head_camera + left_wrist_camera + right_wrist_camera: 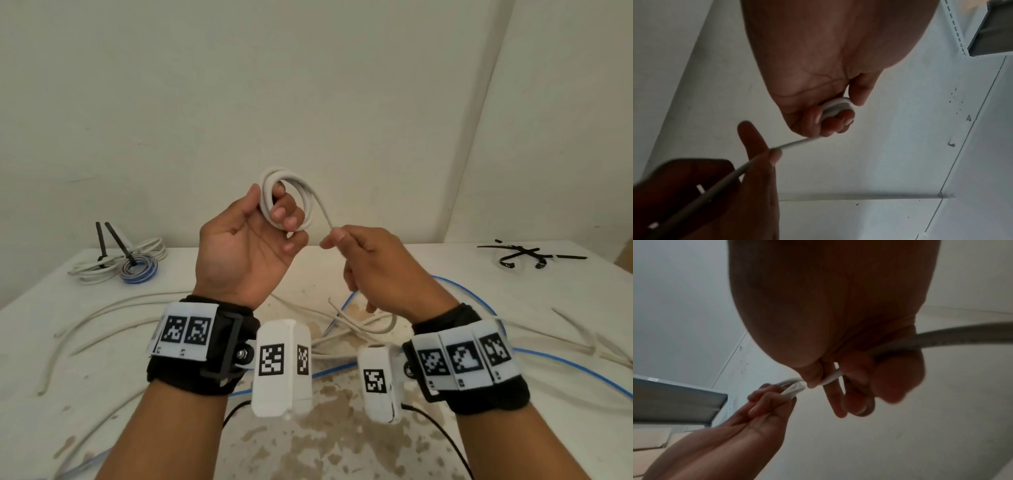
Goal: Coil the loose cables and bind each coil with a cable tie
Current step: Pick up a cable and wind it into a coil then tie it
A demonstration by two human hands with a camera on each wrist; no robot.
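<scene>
My left hand (260, 222) is raised above the table and grips a small coil of white cable (301, 195) between thumb and curled fingers; in the left wrist view the coil (835, 108) shows edge-on at the fingertips. From the coil a strand (327, 217) runs down to my right hand (339, 240), which pinches it between thumb and forefinger just right of the coil. In the right wrist view the cable (830, 378) passes through the right hand's curled fingers and trails off to the right.
Loose white cables (113, 308) and a blue cable (561, 363) sprawl over the stained white table (342, 445). Two tied coils with black cable ties (137, 267) lie at back left. Spare black cable ties (527, 257) lie at back right. A wall stands close behind.
</scene>
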